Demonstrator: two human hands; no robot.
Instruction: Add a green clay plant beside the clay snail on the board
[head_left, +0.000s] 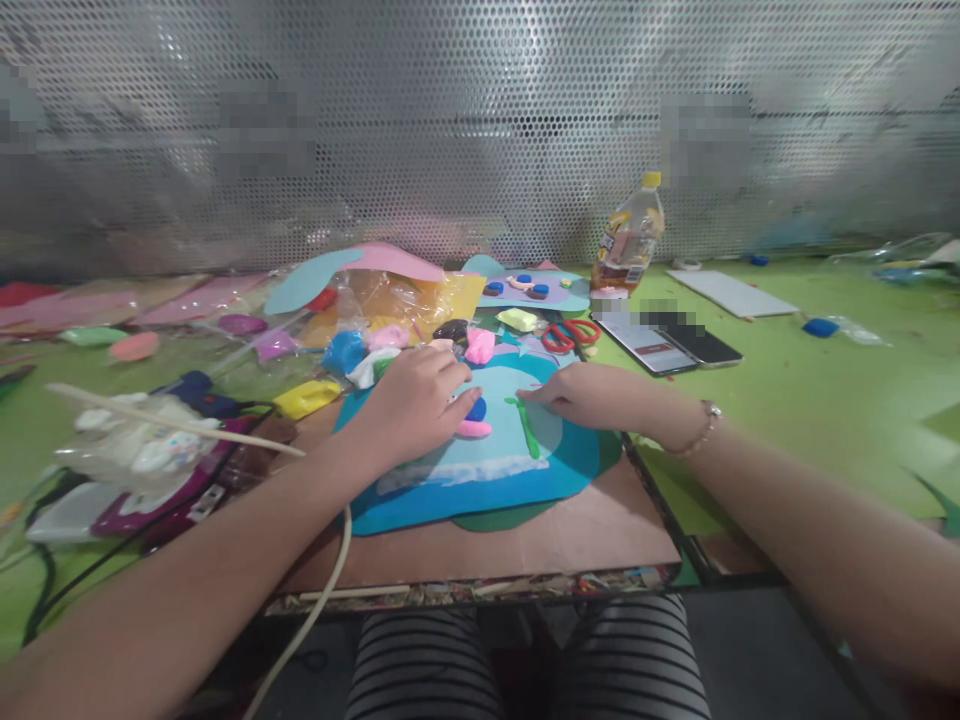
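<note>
Green clay [532, 432] lies on the blue card [457, 500], nearer its right edge, where the right hand [581, 393], one finger out, seems to press the top end, calling for soft pats next, while the left hand [420, 398] bends its fingers by the left edge, holding what I can't tell.

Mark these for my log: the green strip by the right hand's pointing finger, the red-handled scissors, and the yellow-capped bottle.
Green strip [529, 432], head view: middle of its long stem.
Red-handled scissors [568, 335], head view: where the handle loops meet.
Yellow-capped bottle [634, 240], head view: middle of its body.
</note>
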